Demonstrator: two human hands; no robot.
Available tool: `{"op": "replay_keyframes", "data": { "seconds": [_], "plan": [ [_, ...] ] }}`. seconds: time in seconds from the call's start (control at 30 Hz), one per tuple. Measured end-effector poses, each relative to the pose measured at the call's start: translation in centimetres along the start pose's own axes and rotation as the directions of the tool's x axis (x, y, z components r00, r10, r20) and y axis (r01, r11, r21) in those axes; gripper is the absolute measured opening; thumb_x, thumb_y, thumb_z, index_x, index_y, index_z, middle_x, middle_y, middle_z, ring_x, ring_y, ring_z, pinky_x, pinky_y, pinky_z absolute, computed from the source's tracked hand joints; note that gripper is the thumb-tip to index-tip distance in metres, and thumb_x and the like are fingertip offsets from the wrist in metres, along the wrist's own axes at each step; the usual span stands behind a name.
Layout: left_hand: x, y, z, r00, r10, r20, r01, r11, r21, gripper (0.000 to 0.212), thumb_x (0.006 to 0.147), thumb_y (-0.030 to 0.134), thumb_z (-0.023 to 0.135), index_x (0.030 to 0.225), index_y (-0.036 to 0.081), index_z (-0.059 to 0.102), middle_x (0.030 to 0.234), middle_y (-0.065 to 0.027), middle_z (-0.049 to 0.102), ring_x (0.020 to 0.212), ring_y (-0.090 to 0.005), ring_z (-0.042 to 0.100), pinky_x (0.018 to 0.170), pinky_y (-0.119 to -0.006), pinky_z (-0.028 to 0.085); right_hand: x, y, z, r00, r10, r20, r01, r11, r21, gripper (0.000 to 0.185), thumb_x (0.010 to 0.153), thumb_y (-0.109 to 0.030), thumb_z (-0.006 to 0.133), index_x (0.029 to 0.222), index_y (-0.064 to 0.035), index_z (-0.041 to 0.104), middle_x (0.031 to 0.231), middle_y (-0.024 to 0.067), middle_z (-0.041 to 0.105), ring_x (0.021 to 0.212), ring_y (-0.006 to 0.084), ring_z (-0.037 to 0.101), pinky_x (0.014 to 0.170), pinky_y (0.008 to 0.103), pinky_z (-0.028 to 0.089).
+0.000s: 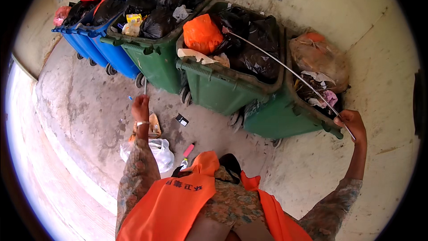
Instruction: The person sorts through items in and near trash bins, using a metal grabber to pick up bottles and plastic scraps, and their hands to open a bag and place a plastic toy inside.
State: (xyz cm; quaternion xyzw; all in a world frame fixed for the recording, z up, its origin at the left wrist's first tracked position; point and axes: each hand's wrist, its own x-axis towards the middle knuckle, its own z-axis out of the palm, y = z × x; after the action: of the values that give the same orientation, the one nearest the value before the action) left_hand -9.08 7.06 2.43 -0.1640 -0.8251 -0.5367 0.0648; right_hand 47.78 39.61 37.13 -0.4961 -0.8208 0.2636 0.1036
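Note:
My right hand [354, 125] grips the near end of a long thin metal rod [279, 61]. This rod slants over the right-hand green wheelie bin [277, 120], and its far tip lies beside an orange plastic bag [202, 34] in the middle green bin [220, 87]. In my left hand [140, 107] is another metal rod [145, 86], seen only as a short length pointing towards the bins' wheels. Black rubbish bags [260, 57] fill much of the middle bin. Below my left hand, a white plastic bag [162, 155] rests on the ground.
Blue wheelie bins [117, 52] and another full green bin [152, 62] stand to the left along the wall [364, 10]. A tied translucent bag [319, 57] bulges from the right bin. On the concrete lie a black packet [182, 119], a pink object [189, 149] and a plastic bottle [184, 163].

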Motion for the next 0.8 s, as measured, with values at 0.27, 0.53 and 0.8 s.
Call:
{"op": "replay_keyframes", "data": {
  "seconds": [0.27, 0.53, 0.8],
  "plan": [
    [13.3, 19.1, 11.0, 0.705, 0.675, 0.219, -0.709, 0.655, 0.261, 0.036, 0.063, 0.012, 0.072, 0.098, 0.014, 0.063, 0.092, -0.0050, 0.061, 0.097, -0.0278, 0.053, 0.085, -0.036, 0.043, 6.3, -1.2, 4.8, 0.992, 0.010, -0.129, -0.044, 0.965, -0.260, 0.045, 0.067, -0.033, 0.076, 0.056, 0.0033, 0.051, 0.046, 0.0090, 0.041, 0.045, 0.0130, 0.037, 0.045, 0.0328, 0.032],
    [14.4, 23.4, 23.4, 0.808, 0.473, 0.352, -0.579, 0.527, 0.622, 0.059, 0.066, 0.015, 0.071, 0.121, 0.023, 0.054, 0.120, -0.0064, 0.055, 0.122, -0.0291, 0.040, 0.096, -0.044, 0.038, 10.3, 2.8, 3.2, 0.993, 0.039, -0.109, -0.062, 0.975, -0.214, 0.040, 0.066, -0.030, 0.074, 0.058, 0.0032, 0.052, 0.048, 0.0090, 0.043, 0.044, 0.0141, 0.038, 0.044, 0.0329, 0.031],
    [26.7, 30.1, 25.0, 0.928, 0.311, 0.207, -0.361, 0.886, 0.290, 0.035, 0.074, 0.029, 0.057, 0.106, 0.018, 0.065, 0.097, -0.0202, 0.063, 0.096, -0.0361, 0.059, 0.081, -0.042, 0.048, 9.9, 7.7, 0.8, 0.983, 0.149, -0.109, -0.152, 0.988, -0.020, 0.028, 0.068, -0.017, 0.072, 0.063, 0.0025, 0.052, 0.052, 0.0050, 0.045, 0.049, 0.0113, 0.038, 0.046, 0.0298, 0.030]
  ]
}}
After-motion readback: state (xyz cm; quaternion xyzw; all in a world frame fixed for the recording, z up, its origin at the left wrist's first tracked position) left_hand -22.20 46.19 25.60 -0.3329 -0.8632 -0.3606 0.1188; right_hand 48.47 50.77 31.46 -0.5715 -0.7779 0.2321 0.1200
